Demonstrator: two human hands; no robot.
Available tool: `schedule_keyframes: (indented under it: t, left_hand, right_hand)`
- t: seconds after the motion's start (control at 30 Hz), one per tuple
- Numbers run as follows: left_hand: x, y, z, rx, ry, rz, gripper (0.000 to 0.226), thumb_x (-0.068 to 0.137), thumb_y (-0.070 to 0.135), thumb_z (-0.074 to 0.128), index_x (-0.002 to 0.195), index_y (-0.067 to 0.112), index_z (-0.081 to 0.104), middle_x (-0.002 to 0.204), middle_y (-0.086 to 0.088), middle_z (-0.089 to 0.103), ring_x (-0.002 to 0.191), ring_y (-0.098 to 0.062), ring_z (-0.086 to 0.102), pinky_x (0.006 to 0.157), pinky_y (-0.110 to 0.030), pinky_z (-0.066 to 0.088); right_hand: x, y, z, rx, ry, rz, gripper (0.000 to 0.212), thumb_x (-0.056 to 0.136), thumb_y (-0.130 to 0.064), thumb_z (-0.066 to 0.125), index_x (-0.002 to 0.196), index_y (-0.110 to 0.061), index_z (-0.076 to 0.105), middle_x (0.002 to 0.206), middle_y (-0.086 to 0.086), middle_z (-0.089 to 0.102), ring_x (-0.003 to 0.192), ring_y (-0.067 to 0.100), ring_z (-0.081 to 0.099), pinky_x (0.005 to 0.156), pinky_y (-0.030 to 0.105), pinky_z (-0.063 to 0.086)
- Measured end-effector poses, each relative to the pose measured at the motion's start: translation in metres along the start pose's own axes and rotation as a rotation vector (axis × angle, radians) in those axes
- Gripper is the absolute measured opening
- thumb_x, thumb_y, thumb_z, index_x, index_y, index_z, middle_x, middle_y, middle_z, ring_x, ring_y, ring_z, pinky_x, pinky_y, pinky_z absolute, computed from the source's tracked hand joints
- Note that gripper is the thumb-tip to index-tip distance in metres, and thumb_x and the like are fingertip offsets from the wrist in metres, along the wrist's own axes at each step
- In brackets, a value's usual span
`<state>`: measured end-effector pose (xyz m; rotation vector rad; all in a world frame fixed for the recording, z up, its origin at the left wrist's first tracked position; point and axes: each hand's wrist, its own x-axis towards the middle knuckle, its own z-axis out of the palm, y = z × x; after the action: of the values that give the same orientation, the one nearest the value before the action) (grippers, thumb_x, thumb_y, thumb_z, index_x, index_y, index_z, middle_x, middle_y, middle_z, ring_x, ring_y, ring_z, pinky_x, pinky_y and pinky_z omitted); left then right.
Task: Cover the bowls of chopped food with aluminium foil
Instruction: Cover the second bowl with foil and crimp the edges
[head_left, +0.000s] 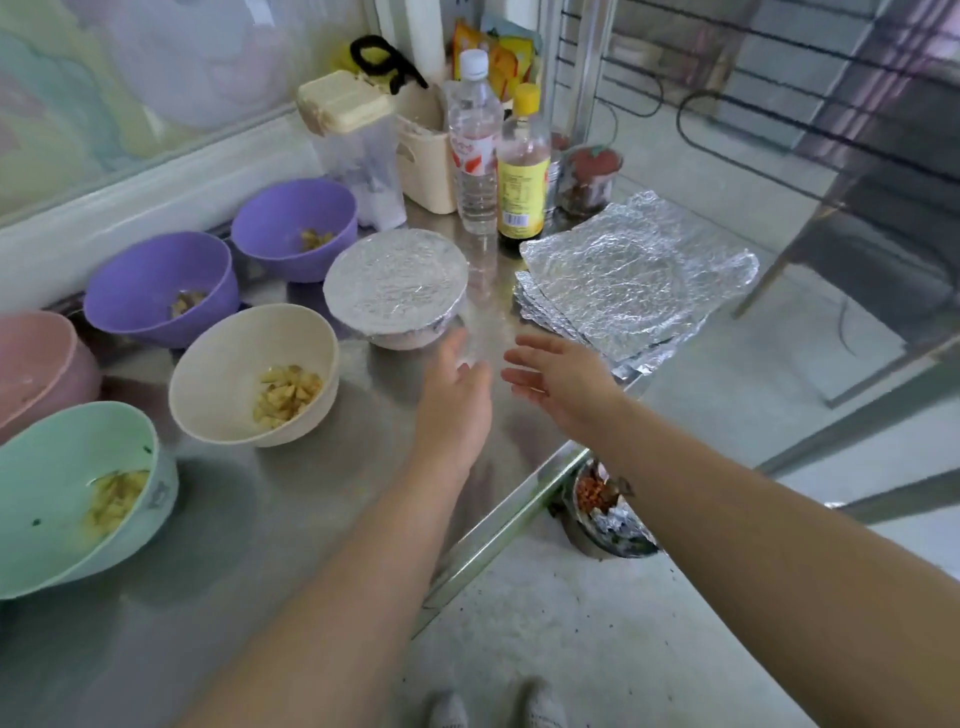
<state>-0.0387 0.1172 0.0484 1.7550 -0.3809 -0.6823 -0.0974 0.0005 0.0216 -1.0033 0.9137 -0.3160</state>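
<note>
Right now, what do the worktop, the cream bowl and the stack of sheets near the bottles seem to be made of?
Worktop: probably brushed stainless steel; grey sheen with blurred reflections.
Cream bowl: likely matte plastic or melamine; uniform pastel colour, thin rim, no gloss.
Stack of sheets: aluminium foil; bright, silvery and finely crinkled.

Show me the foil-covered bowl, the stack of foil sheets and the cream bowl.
foil-covered bowl (396, 280): head view, middle of its foil top.
stack of foil sheets (631, 280): head view, centre of top sheet.
cream bowl (223, 374): head view, bare inner wall.
</note>
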Motion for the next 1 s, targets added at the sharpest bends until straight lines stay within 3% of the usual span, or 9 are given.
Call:
schedule_keyframes:
  t: [0.1, 0.23, 0.33, 0.37, 0.47, 0.57, 0.73, 0.87, 1.0]
  left_hand:
    - [-0.019, -0.003, 0.051, 0.059, -0.181, 0.053, 0.030, 0.102, 0.015, 0.049, 0.130, 0.025, 0.056, 0.124, 0.012, 0.062, 0.112, 0.004, 0.059, 0.091, -0.013, 0.043]
    - [-0.048, -0.022, 0.125, 0.184, -0.432, 0.107, 0.028, 0.098, 0.012, 0.051, 0.110, 0.035, 0.060, 0.115, 0.005, 0.067, 0.110, -0.013, 0.065, 0.102, -0.034, 0.050]
    - [-0.072, -0.037, 0.170, 0.272, -0.601, 0.136, 0.030, 0.100, 0.010, 0.050, 0.126, 0.020, 0.061, 0.109, 0.008, 0.063, 0.103, -0.008, 0.063, 0.085, -0.009, 0.045]
    - [-0.079, -0.045, 0.184, 0.306, -0.648, 0.121, 0.031, 0.100, 0.012, 0.051, 0.128, 0.019, 0.061, 0.110, 0.007, 0.063, 0.103, -0.008, 0.062, 0.084, -0.008, 0.044]
    - [-0.099, -0.072, 0.225, 0.380, -0.775, 0.097, 0.026, 0.088, 0.030, 0.055, 0.112, 0.034, 0.063, 0.118, 0.001, 0.068, 0.113, -0.017, 0.064, 0.104, -0.033, 0.047]
    - [-0.112, -0.099, 0.264, 0.466, -0.853, 0.085, 0.020, 0.089, 0.035, 0.054, 0.107, 0.038, 0.061, 0.117, 0.001, 0.068, 0.112, -0.018, 0.065, 0.104, -0.042, 0.049]
    - [-0.123, -0.130, 0.340, 0.598, -0.938, 0.074, 0.028, 0.100, 0.022, 0.051, 0.126, 0.023, 0.061, 0.123, 0.002, 0.067, 0.112, -0.015, 0.063, 0.100, -0.032, 0.048]
    - [-0.117, -0.162, 0.407, 0.671, -0.958, 0.098, 0.031, 0.100, 0.022, 0.051, 0.129, 0.019, 0.061, 0.123, 0.002, 0.067, 0.109, -0.012, 0.061, 0.085, -0.021, 0.041]
    - [-0.095, -0.213, 0.469, 0.712, -0.966, 0.122, 0.032, 0.103, 0.024, 0.048, 0.133, 0.021, 0.059, 0.124, 0.007, 0.064, 0.106, -0.009, 0.060, 0.078, -0.018, 0.042]
  right_hand:
    - [-0.027, 0.003, -0.054, -0.019, 0.136, -0.082, 0.017, 0.102, -0.004, 0.055, 0.115, -0.006, 0.065, 0.090, 0.004, 0.073, 0.075, 0.017, 0.068, 0.067, 0.024, 0.054]
    - [-0.068, 0.022, -0.136, -0.011, 0.371, -0.117, 0.014, 0.101, -0.004, 0.056, 0.104, -0.009, 0.068, 0.085, 0.006, 0.076, 0.071, 0.016, 0.070, 0.070, 0.028, 0.054]
    - [-0.095, 0.056, -0.197, 0.029, 0.526, -0.083, 0.011, 0.100, -0.005, 0.058, 0.102, -0.009, 0.068, 0.081, 0.005, 0.074, 0.065, 0.015, 0.067, 0.064, 0.024, 0.054]
    - [-0.102, 0.069, -0.216, 0.031, 0.567, -0.059, 0.011, 0.100, -0.006, 0.059, 0.105, -0.008, 0.069, 0.085, 0.007, 0.074, 0.068, 0.017, 0.065, 0.063, 0.025, 0.054]
    - [-0.124, 0.107, -0.270, 0.051, 0.673, 0.012, 0.011, 0.099, -0.008, 0.059, 0.103, -0.010, 0.070, 0.093, 0.011, 0.073, 0.070, 0.019, 0.063, 0.067, 0.026, 0.053]
    - [-0.145, 0.139, -0.323, 0.058, 0.768, 0.087, 0.012, 0.098, -0.007, 0.060, 0.106, -0.008, 0.068, 0.085, 0.006, 0.070, 0.065, 0.016, 0.061, 0.062, 0.023, 0.048]
    - [-0.163, 0.183, -0.426, -0.140, 0.792, 0.211, 0.015, 0.095, -0.010, 0.063, 0.107, -0.006, 0.070, 0.090, 0.006, 0.072, 0.067, 0.016, 0.063, 0.063, 0.026, 0.048]
    - [-0.151, 0.218, -0.512, -0.466, 0.760, 0.290, 0.013, 0.093, -0.017, 0.062, 0.099, -0.012, 0.073, 0.091, -0.002, 0.070, 0.086, 0.025, 0.068, 0.070, 0.029, 0.048]
    - [-0.105, 0.268, -0.581, -0.719, 0.689, 0.371, 0.024, 0.095, -0.021, 0.059, 0.116, -0.016, 0.072, 0.113, 0.004, 0.071, 0.107, 0.026, 0.063, 0.088, 0.031, 0.049]
